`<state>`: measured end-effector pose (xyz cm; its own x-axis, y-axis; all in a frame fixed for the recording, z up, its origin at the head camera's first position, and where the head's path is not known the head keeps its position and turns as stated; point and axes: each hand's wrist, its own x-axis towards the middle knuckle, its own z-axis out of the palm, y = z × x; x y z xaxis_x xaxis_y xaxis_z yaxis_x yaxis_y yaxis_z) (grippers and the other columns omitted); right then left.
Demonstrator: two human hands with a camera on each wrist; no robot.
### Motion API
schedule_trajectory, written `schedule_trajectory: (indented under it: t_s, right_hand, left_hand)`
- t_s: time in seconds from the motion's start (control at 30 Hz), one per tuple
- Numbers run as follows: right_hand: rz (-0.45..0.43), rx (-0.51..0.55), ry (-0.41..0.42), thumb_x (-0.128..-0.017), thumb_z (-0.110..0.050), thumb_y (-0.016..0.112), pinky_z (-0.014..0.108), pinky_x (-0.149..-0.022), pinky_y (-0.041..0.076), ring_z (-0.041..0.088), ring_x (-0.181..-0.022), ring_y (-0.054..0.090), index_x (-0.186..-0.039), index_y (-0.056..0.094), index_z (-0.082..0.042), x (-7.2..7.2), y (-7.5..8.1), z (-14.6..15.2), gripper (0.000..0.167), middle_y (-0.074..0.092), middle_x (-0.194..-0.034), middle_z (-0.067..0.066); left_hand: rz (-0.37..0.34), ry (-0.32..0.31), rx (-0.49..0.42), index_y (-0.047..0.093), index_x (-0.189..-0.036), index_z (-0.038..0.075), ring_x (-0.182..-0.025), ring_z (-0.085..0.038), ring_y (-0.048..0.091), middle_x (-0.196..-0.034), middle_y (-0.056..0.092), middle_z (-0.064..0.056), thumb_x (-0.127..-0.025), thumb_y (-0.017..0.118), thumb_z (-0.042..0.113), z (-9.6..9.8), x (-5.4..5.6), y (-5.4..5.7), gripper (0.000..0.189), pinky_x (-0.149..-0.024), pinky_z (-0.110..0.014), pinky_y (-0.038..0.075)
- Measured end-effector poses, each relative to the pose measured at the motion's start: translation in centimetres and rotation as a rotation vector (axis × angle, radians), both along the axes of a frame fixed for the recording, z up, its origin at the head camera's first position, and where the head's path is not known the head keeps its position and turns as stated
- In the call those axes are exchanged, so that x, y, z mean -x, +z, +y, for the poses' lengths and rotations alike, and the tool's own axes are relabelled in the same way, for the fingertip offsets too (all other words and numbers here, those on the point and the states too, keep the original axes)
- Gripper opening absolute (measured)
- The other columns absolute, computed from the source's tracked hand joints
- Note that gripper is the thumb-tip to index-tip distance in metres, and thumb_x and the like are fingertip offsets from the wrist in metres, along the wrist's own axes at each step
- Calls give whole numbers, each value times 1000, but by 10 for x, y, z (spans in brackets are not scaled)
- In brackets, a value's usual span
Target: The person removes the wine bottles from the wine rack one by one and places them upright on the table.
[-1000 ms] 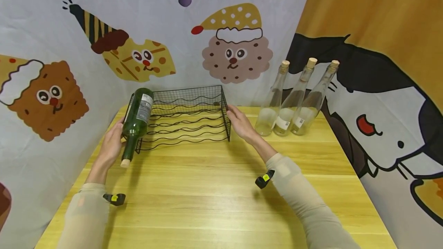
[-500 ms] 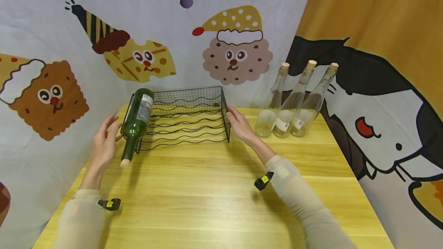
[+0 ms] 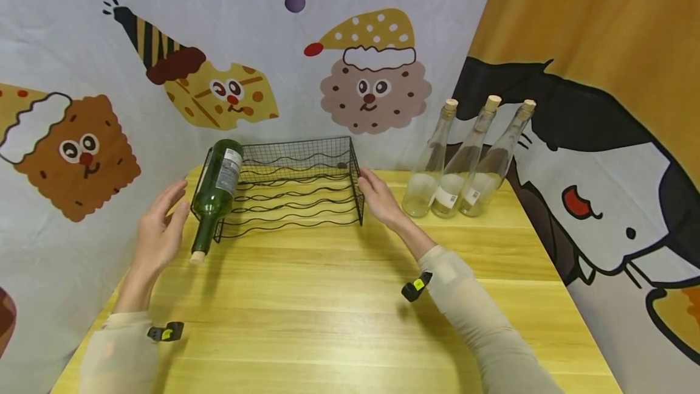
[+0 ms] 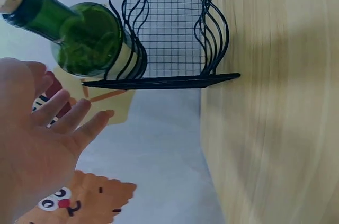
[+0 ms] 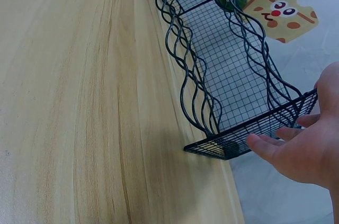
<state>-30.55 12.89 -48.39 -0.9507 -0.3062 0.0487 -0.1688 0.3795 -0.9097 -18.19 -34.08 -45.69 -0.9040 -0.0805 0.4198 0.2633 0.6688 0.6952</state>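
A black wire wine rack (image 3: 295, 192) stands at the back of the table. On its upper tier, at the left end, lies a green wine bottle (image 3: 220, 181), its corked neck toward me. My left hand (image 3: 158, 233) is held apart from the bottle and rack, just to their left. The left wrist view shows that hand's fingers (image 4: 79, 113) spread, with nothing in them. Against the rack's right mesh side rests my right hand (image 3: 381, 199). In the right wrist view its fingers (image 5: 265, 144) lie mostly straight along the mesh, not curled round it.
Three clear corked bottles, a left one (image 3: 422, 190), a middle one (image 3: 449, 190) and a right one (image 3: 481, 184), stand upright right of the rack. The wooden table (image 3: 306, 315) meets cartoon-printed cloth walls (image 3: 262, 29) at back and sides.
My left hand has come off the left end of the rack beside the green bottle and moved left, its fingers straightening. The right hand, rack and bottles have stayed in place.
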Motion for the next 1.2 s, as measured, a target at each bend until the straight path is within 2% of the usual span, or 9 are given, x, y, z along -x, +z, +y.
schedule_trajectory:
  t_s: [0.17, 0.27, 0.33, 0.43, 0.63, 0.77, 0.97, 1.1, 1.2]
  right_hand:
    - [5, -11, -5, -124, -49, 33, 57, -145, 28, 39, -171, 36, -181, 25, -12, 0, 1, -1, 69, 31, -187, 15]
    - [4, -11, -4, -124, -49, 33, 57, -145, 28, 40, -171, 36, -181, 25, -11, 0, 0, -1, 69, 31, -187, 15]
    - [3, -10, -2, -124, -49, 33, 57, -145, 28, 39, -172, 35, -181, 24, -11, 0, 0, 0, 69, 31, -187, 15]
    - [5, -7, 2, -124, -50, 32, 57, -146, 27, 39, -172, 35, -181, 24, -11, 0, -1, 0, 70, 29, -188, 15]
    - [13, -4, 17, -124, -51, 32, 58, -146, 27, 40, -172, 34, -181, 22, -11, 1, -1, 1, 70, 27, -188, 15]
    - [17, -3, 25, -124, -50, 32, 58, -146, 26, 40, -172, 34, -181, 22, -11, 2, -2, 2, 70, 26, -189, 15]
    - [12, -4, 26, -124, -50, 32, 58, -146, 27, 40, -171, 36, -182, 22, -11, 2, -1, 2, 70, 26, -189, 14]
    - [5, -10, 27, -124, -50, 32, 58, -146, 26, 40, -172, 35, -182, 22, -11, 2, 0, 2, 70, 26, -189, 14]
    - [1, -12, 29, -124, -50, 32, 58, -146, 26, 39, -173, 33, -182, 22, -12, 2, 1, 2, 70, 25, -189, 14]
  left_hand:
    - [180, -92, 81, 61, -161, 4, -159, -2, 48, -169, 56, -25, -113, 60, -2, 1, -4, 0, 48, -109, 8, 36]
    - [252, -125, 183, 68, -152, -2, -101, 24, 60, -162, 62, -29, -104, 65, -16, 2, -7, 2, 51, -80, 4, 44]
    - [284, -143, 252, 72, -146, -3, -66, 23, 41, -157, 66, -30, -97, 69, -23, 3, -9, 3, 54, -59, -4, 37]
    - [310, -162, 331, 76, -140, -2, -55, 15, 13, -153, 68, -29, -88, 74, -29, 5, -11, 5, 58, -45, -14, 22]
    - [404, -181, 430, 79, -135, 0, -64, -5, 41, -152, 69, -30, -71, 84, -34, 7, -11, 1, 73, -54, -15, 24]
    - [441, -212, 454, 79, -135, -2, -91, -32, 64, -153, 66, -33, -63, 84, -38, 8, -11, 0, 81, -61, -17, 24]
    - [422, -216, 473, 80, -135, 1, -123, -51, 68, -158, 63, -32, -62, 79, -42, 10, -12, 0, 85, -73, -22, 33]
    - [411, -225, 469, 82, -133, 2, -137, -57, 62, -160, 62, -30, -62, 76, -44, 12, -11, -1, 85, -96, -25, 46]
    - [399, -234, 481, 82, -134, 4, -148, -54, 58, -164, 60, -27, -62, 69, -47, 12, -11, -2, 89, -85, -24, 46]
